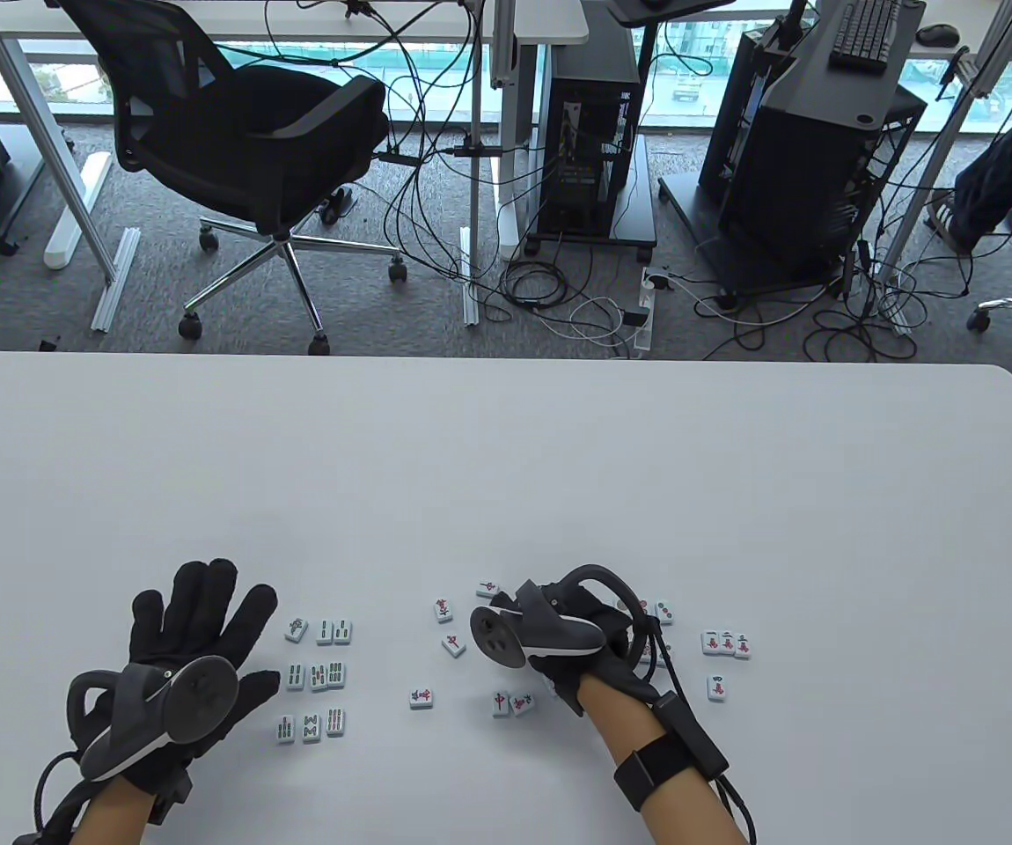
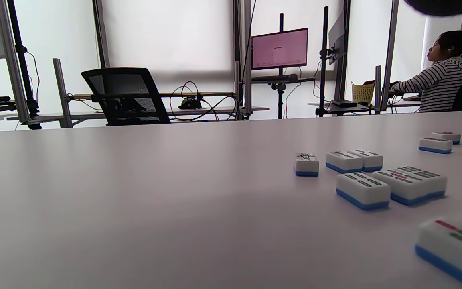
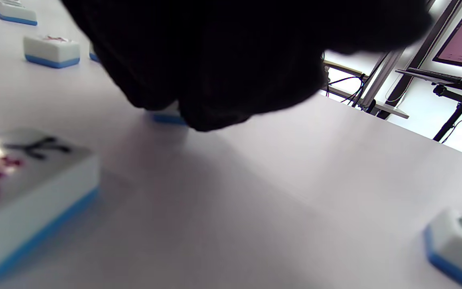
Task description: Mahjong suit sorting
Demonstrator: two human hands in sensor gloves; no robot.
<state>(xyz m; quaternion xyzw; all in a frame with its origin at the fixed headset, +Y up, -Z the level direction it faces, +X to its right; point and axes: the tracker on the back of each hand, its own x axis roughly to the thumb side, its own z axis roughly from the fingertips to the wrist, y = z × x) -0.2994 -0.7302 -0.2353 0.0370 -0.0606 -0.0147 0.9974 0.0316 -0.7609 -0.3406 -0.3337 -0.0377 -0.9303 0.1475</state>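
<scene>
Left hand [image 1: 198, 642] rests flat, fingers spread, beside grouped bamboo tiles [image 1: 317, 676]; right hand [image 1: 585, 647] curls over a tile [image 3: 167, 116], apparently to sort it.

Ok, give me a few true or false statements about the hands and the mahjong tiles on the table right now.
1. The left hand lies flat with fingers spread, holding no tile. True.
2. The green tiles sit in rows just right of the left hand. True.
3. The tiles lie face down. False: their faces are up.
4. The right hand rests on the green tiles. False: it is over the scattered red tiles.
5. Three red tiles form a row at the right. True.
</scene>
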